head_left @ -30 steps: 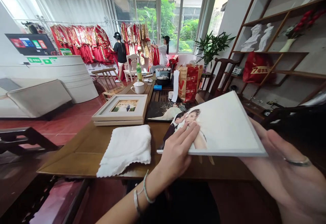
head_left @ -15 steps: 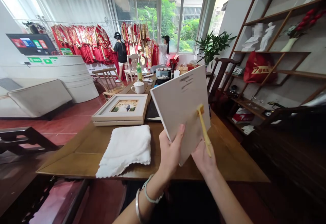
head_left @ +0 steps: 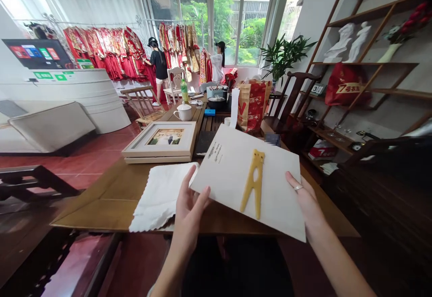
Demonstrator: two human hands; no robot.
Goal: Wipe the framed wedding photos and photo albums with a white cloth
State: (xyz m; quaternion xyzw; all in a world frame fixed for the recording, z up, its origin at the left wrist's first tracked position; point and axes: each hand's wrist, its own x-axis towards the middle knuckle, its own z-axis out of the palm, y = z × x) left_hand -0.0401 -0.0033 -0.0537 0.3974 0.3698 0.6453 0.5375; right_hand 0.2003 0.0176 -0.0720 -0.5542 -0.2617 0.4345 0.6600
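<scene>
Between my hands is a white picture-frame backing board (head_left: 222, 189), tilted above the front of the table. A yellow two-legged stand (head_left: 253, 184) is on its upper face, and small dark print shows near the upper left corner. My left hand (head_left: 189, 209) grips the left corner, thumb on top. My right hand (head_left: 305, 198), with a ring on one finger, holds the right edge; some of its fingers are hidden under the board. Left of the board lies a folded white cloth (head_left: 158, 193). Behind the cloth are stacked picture frames (head_left: 135, 148), the top one holding a photo.
On the wooden table (head_left: 97, 198) stand a lidded white cup (head_left: 184, 113), a green bottle (head_left: 184, 92), a black pot (head_left: 217, 102) and a red-and-brown paper bag (head_left: 254, 105). Two people stand by the clothes racks. Shelves (head_left: 364, 66) rise at right.
The board has been lowered and turned flatter, so its printed corner now points left. My hands have moved apart to opposite sides of it. The stand now shows face-on.
</scene>
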